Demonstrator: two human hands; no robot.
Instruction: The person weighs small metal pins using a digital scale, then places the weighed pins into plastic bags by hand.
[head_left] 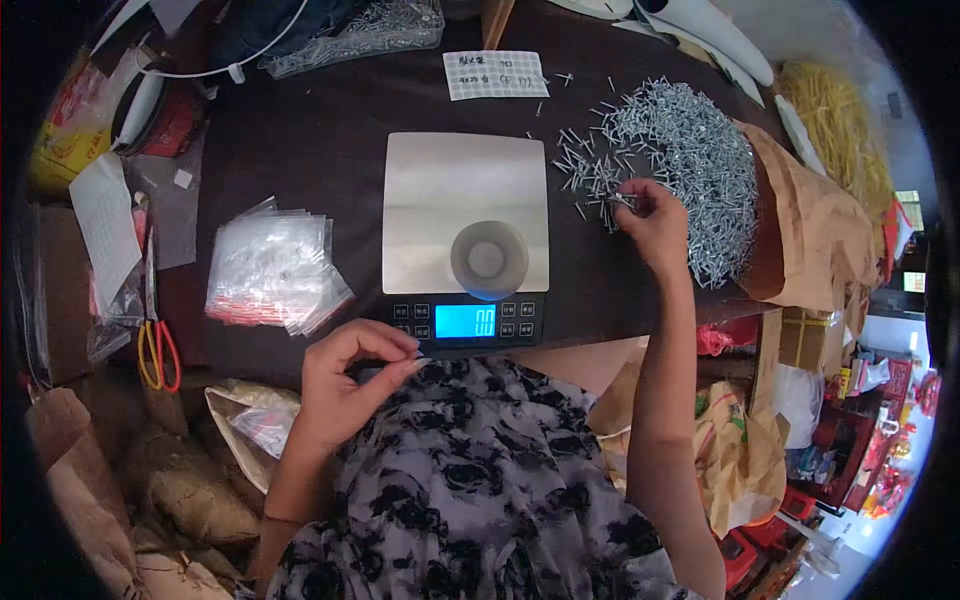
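Observation:
A heap of small silvery screws [700,170] spreads over the right side of the dark table. At its left edge my right hand [655,225] is closed, with a few screws at the fingertips. My left hand [350,375] is by the front left corner of the digital scale [420,200], thumb and forefinger drawn together; what they hold, if anything, is too small to make out. On the scale's metal plate stands a round, greyish cup [488,258], and the lit display [465,321] reads 0.0. Clear zip bags [270,265] with red edges lie stacked left of the scale.
A label sheet with handwriting [495,75] lies behind the scale. Farther back is a clear tray of screws [370,40]. Scissors [158,350] with orange and yellow handles are at the left. Brown paper [810,220] lies beside the heap at the right.

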